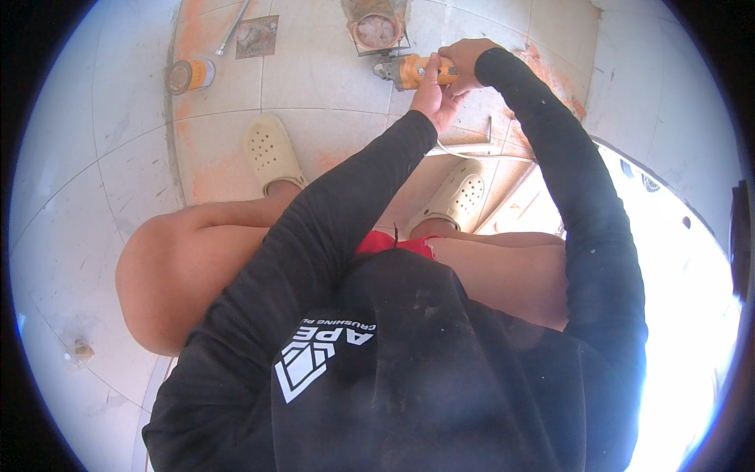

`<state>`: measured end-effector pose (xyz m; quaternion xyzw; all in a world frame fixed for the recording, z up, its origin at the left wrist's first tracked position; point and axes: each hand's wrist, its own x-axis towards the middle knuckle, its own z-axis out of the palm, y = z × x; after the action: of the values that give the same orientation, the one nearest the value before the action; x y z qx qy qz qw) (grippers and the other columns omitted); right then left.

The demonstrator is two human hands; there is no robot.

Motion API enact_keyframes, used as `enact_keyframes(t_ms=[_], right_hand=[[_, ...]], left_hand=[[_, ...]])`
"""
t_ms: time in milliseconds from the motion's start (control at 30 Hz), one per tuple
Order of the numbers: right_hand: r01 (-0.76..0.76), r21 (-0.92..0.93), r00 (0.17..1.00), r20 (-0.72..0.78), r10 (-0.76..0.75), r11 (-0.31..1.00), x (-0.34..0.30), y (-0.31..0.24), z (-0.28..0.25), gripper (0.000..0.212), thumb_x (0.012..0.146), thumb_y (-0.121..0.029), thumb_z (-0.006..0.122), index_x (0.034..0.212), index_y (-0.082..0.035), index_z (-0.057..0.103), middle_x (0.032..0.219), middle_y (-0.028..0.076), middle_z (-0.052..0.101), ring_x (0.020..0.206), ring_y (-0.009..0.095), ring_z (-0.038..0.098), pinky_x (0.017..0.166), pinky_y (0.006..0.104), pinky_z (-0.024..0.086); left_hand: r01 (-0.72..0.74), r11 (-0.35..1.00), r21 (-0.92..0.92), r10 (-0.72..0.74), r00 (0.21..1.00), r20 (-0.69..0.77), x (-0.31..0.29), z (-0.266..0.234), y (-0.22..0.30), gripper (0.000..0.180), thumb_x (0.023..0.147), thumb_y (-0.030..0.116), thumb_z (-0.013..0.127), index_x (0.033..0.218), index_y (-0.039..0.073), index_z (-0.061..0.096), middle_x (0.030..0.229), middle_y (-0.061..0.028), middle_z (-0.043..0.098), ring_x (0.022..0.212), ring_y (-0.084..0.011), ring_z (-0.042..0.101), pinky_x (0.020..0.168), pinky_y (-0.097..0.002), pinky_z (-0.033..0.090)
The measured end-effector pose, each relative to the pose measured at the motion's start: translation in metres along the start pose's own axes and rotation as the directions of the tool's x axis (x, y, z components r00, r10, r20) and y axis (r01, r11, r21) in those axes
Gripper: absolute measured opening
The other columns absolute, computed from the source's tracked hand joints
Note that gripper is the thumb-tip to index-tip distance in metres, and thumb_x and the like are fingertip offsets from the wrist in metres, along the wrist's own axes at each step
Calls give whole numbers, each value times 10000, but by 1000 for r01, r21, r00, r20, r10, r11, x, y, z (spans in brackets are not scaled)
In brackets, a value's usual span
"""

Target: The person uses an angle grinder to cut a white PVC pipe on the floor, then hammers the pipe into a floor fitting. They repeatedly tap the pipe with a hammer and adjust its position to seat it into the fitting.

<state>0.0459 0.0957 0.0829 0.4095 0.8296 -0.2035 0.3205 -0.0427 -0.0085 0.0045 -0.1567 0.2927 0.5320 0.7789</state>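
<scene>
Both hands' grip: orange angle grinder [415,71]

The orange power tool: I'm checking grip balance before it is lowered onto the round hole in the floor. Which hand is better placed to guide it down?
Probably the left hand: it grips the orange power tool nearer its head, closest to the round hole. The right hand holds the rear end, farther away.

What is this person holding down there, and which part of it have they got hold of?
Both hands grip a small orange handheld power tool with a grey metal head. The left hand clasps its orange body from below, and the right hand wraps the rear handle end.
</scene>
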Motion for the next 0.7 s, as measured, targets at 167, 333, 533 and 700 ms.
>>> enact_keyframes(t_ms=[167, 333, 533, 700], right_hand=[[12, -8, 1000, -15, -12, 1000, 2, 2, 2, 706, 668, -369, 844, 1316, -159, 660, 1090, 100, 770, 949, 291, 758, 848, 413, 612], [4, -22, 1000, -16, -5, 1000, 3, 2, 4, 710, 670, -365, 842, 1324, -159, 657, 1088, 103, 769, 951, 292, 759, 848, 417, 613], [12, -15, 999, -30, -12, 1000, 3, 4, 5, 723, 670, -357, 842, 1340, -161, 653, 1086, 108, 770, 949, 293, 759, 852, 414, 613], [-6, -3, 1000, -13, 5, 1000, 3, 5, 6, 724, 672, -355, 841, 1344, -162, 650, 1092, 110, 770, 953, 292, 759, 848, 418, 614]], left_hand=[[13, 1000, -5, -13, 999, -31, 1, 0, -1, 501, 1047, 470, 590, 1340, 77, 483, 1270, -121, 604, 1194, -239, 633, 1076, -392, 541], [11, 1000, -17, -12, 1000, -8, 1, 1, 0, 497, 1051, 467, 583, 1338, 74, 484, 1267, -124, 607, 1191, -241, 635, 1081, -399, 538], [9, 1000, -12, -8, 1000, 27, 1, 0, -1, 548, 1044, 473, 592, 1367, 54, 449, 1313, -164, 575, 1248, -276, 603, 1143, -418, 488], [11, 1000, -29, -10, 1000, 30, 5, -2, -2, 584, 1035, 480, 603, 1379, 41, 431, 1332, -184, 564, 1263, -296, 598, 1168, -433, 473]])
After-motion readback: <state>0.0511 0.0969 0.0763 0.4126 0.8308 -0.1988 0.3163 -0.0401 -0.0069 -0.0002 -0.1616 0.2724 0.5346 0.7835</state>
